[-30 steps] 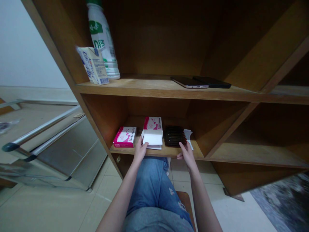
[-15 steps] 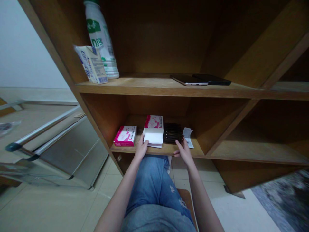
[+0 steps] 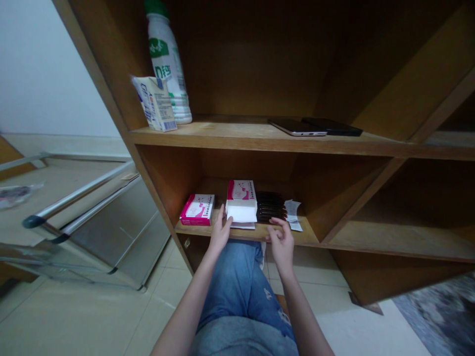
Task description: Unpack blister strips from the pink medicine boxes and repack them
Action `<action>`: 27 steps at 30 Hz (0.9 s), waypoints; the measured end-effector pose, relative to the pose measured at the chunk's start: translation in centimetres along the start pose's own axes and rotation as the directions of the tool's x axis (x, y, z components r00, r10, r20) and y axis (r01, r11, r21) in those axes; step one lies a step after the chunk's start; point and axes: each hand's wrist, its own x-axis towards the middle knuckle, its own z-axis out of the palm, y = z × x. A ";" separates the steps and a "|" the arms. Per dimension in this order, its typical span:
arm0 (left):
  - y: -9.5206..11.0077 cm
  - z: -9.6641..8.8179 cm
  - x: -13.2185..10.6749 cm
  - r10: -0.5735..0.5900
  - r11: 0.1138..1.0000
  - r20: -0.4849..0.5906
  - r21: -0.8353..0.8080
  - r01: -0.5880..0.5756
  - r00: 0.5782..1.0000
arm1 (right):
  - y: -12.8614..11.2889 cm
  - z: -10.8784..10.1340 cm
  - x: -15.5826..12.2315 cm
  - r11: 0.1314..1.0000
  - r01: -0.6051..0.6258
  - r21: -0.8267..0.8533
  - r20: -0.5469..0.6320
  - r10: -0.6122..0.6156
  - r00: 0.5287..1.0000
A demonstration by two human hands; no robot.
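Note:
My left hand [image 3: 219, 232] stands upright at the front of the lower wooden shelf [image 3: 308, 237], its fingertips beside the lower left of an upright pink-and-white box [image 3: 241, 190]. That box has a white flap or tissue pack [image 3: 241, 213] at its front. My right hand [image 3: 281, 242] curls at the shelf's front edge, just below a stack of dark flat items [image 3: 270, 206]. Neither hand visibly holds anything. A smaller pink-and-white box [image 3: 198, 209] lies left of my left hand. A white paper slip [image 3: 293, 215] sits right of the dark stack.
On the upper shelf [image 3: 260, 138] stand a white plastic bottle [image 3: 165, 64] and a drink carton [image 3: 155, 104], with a phone [image 3: 297, 127] and a black device [image 3: 332, 126] at right. A metal-framed rack [image 3: 92, 217] stands left, on a tiled floor [image 3: 74, 316].
The whole scene has shifted slightly right in view. My right hand has moved down and left, its fingers curling at the shelf edge. My left hand has risen a little beside the box.

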 end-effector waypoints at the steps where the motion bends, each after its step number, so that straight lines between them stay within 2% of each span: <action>1: 0.5 -0.4 -0.3 0.029 1.000 -0.020 0.007 -0.029 0.999 | -0.3 0.8 -0.4 1.000 -0.016 0.003 0.076 0.015 0.997; 3: 1.8 -1.7 -1.0 0.124 0.991 -0.068 0.060 -0.120 0.990 | -0.7 2.7 -1.1 0.998 -0.066 0.007 0.249 0.062 0.967; 6: 3.4 -4.8 -1.2 0.306 0.932 -0.201 0.264 -0.249 0.930 | -0.8 5.7 -2.3 0.990 -0.141 -0.013 0.478 0.130 0.869; 8: 3.4 -7.2 -0.6 0.342 0.891 -0.283 0.401 -0.213 0.896 | -0.6 7.7 -2.9 0.984 -0.173 -0.030 0.574 0.159 0.803; 10: 2.4 -9.2 0.3 0.319 0.858 -0.324 0.497 -0.126 0.891 | -0.1 9.7 -3.2 0.979 -0.202 -0.031 0.627 0.177 0.759; 12: 1.0 -10.5 1.3 0.226 0.852 -0.322 0.523 -0.026 0.919 | 0.6 11.6 -3.2 0.970 -0.243 -0.028 0.651 0.202 0.731; 14: -0.4 -11.1 1.9 0.089 0.877 -0.305 0.476 0.070 0.948 | 1.1 13.3 -3.1 0.951 -0.309 -0.034 0.663 0.252 0.705; 17: -1.2 -10.9 2.1 0.005 0.902 -0.296 0.414 0.124 0.955 | 1.3 15.1 -3.1 0.906 -0.423 -0.023 0.669 0.328 0.667; 21: 0.2 -10.4 1.1 0.024 0.888 -0.327 0.442 0.131 0.945 | 0.3 15.4 -3.3 0.863 -0.505 0.020 0.650 0.372 0.663; 24: 2.8 -10.2 0.1 0.150 0.828 -0.344 0.556 0.072 0.927 | -1.3 14.3 -3.2 0.866 -0.494 0.071 0.654 0.334 0.679; 27: 5.9 -10.0 -0.7 0.255 0.771 -0.309 0.637 0.000 0.916 | -3.3 12.9 -2.9 0.875 -0.466 0.135 0.671 0.265 0.692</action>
